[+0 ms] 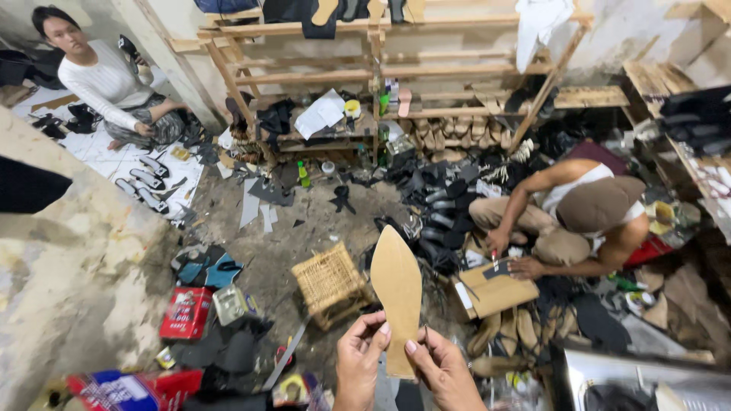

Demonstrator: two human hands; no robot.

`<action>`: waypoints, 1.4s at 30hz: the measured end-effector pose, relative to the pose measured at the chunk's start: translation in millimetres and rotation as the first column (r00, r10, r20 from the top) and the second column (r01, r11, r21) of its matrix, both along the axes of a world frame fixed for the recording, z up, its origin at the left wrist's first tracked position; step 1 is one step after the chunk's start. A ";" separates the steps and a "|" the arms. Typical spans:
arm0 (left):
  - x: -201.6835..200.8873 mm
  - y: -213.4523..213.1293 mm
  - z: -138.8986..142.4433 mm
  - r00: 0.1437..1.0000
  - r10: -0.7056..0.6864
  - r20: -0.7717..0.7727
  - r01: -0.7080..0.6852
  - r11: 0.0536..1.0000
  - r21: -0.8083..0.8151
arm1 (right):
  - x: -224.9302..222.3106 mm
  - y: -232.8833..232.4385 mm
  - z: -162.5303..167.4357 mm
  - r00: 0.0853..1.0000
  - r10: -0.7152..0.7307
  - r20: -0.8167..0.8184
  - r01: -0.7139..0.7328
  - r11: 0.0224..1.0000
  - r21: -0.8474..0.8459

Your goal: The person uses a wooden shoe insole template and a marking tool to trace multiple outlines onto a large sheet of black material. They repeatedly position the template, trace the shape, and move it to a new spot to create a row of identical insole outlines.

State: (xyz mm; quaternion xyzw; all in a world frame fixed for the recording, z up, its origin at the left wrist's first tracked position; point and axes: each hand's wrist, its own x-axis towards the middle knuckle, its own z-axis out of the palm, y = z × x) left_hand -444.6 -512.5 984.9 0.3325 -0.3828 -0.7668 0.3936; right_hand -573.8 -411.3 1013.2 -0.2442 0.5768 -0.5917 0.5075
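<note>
I hold a tan, pointed shoe insole (396, 285) upright in front of me. My left hand (359, 361) grips its lower left edge with thumb and fingers. Pinching the lower right edge is my right hand (445, 369), its thumb pressed on the face of the insole. The pointed toe end is aimed up and away from me. The heel end is hidden between my hands.
A small wicker stool (330, 283) sits just beyond the insole. A seated person (579, 217) bends over a cardboard board (493, 289) at right. Another person (106, 84) sits at far left by black shoe parts. Wooden shelves (381, 68) stand behind. A red box (186, 312) lies on the littered floor.
</note>
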 end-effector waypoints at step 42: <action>-503.0 -882.0 29.7 0.980 -0.171 0.099 0.171 0.985 0.008 | -496.4 -866.0 13.8 0.983 -0.042 -0.181 0.045 0.999 0.013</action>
